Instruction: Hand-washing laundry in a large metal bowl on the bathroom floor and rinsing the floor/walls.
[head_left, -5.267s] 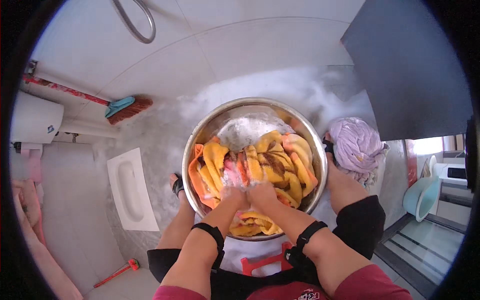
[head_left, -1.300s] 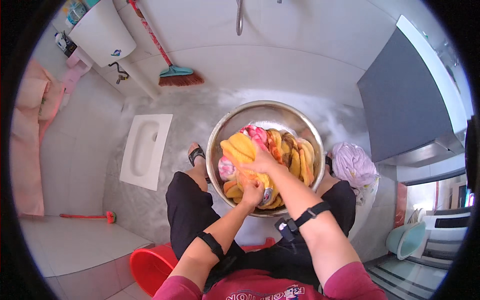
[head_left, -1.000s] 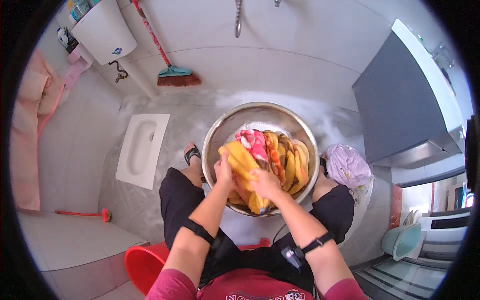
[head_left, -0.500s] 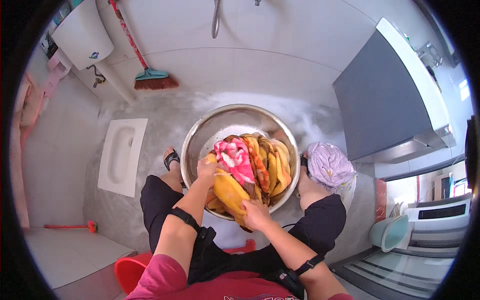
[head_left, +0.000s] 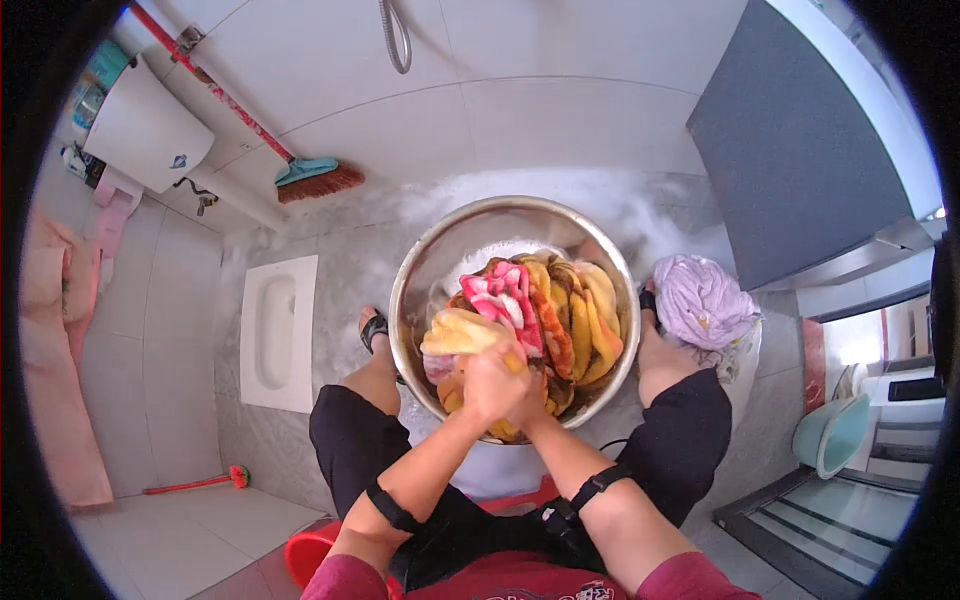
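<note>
A wide metal basin (head_left: 412, 265) stands between my feet, with a thick, plush blanket (head_left: 580, 310) heaped in it, patterned in yellow, orange, brown and pink. Over the basin's near part, my left hand (head_left: 490, 382) is closed around a bunched yellow fold of the blanket. Close against it, my right hand (head_left: 530, 400) grips the same bunch lower down, its fingers partly covered by the left hand. A pale yellow end of the fold sticks out to the left of my hands. White suds show inside the basin behind the blanket.
A lilac cloth bundle (head_left: 705, 303) lies right of the basin by my foot. To the left is a white squat toilet (head_left: 278, 335). A broom (head_left: 318, 178) leans on the back wall. A grey cabinet (head_left: 800, 150) stands at right, a red bucket (head_left: 310, 555) near my left side.
My hands, earlier apart along a stretched yellow section, have come together and bunched it. The view has shifted, so the basin appears farther right.
</note>
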